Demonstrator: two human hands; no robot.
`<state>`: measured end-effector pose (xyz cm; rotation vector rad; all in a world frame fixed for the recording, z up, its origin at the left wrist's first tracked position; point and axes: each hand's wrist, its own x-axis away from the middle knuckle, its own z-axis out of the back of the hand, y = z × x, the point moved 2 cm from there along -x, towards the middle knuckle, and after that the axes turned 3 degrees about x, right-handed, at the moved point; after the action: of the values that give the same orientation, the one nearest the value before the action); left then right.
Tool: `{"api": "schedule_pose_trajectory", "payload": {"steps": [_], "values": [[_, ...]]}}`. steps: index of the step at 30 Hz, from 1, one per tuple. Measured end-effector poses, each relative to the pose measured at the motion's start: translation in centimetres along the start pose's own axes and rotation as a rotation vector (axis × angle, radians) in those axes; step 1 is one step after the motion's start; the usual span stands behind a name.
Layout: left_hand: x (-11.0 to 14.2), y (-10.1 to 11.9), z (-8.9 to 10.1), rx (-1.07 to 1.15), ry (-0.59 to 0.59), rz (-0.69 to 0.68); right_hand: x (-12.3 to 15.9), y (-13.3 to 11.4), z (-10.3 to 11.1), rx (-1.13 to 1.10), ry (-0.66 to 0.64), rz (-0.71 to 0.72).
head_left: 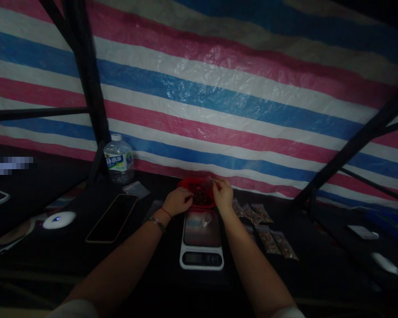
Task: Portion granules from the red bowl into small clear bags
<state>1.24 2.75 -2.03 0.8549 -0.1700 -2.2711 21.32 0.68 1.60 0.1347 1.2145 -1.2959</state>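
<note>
In the head view a red bowl holds dark loose pieces, too dim to name. My left hand is at the bowl's left front side, fingers curled in; what they grip, if anything, is hidden. Over the bowl's right side, my right hand pinches what looks like a small clear plastic bag. Just below the bowl stands a white kitchen scale, between my forearms. A small clear cup rests on its plate.
Several filled clear bags lie right of the scale. To the left are a dark phone, a clear plastic packet, a large plastic bottle and a white oval device. Dark metal posts stand before a striped sheet.
</note>
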Motion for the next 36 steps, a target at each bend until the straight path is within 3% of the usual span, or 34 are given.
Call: {"api": "schedule_pose_trajectory", "payload": {"steps": [6,15,19,29,33,36], "values": [[0.0,0.5,0.2,-0.002,0.015,0.003,0.6,-0.5,0.5,0.042,0.005,0.02],[0.0,0.2,-0.1,0.034,0.032,0.04,1.8,0.1,1.2,-0.077,-0.061,-0.02],[0.0,0.2,-0.1,0.055,0.056,0.045,2.3,1.0,1.3,-0.109,0.009,-0.061],[-0.1,0.5,-0.3,0.065,0.055,0.035,3.4,1.3,0.7,-0.199,0.018,-0.131],[0.0,0.5,-0.2,0.079,0.087,0.045,3.5,1.6,0.9,-0.218,0.119,-0.222],[0.1,0.7,-0.1,0.105,0.096,0.056,4.0,1.7,0.3,-0.391,0.115,-0.329]]}}
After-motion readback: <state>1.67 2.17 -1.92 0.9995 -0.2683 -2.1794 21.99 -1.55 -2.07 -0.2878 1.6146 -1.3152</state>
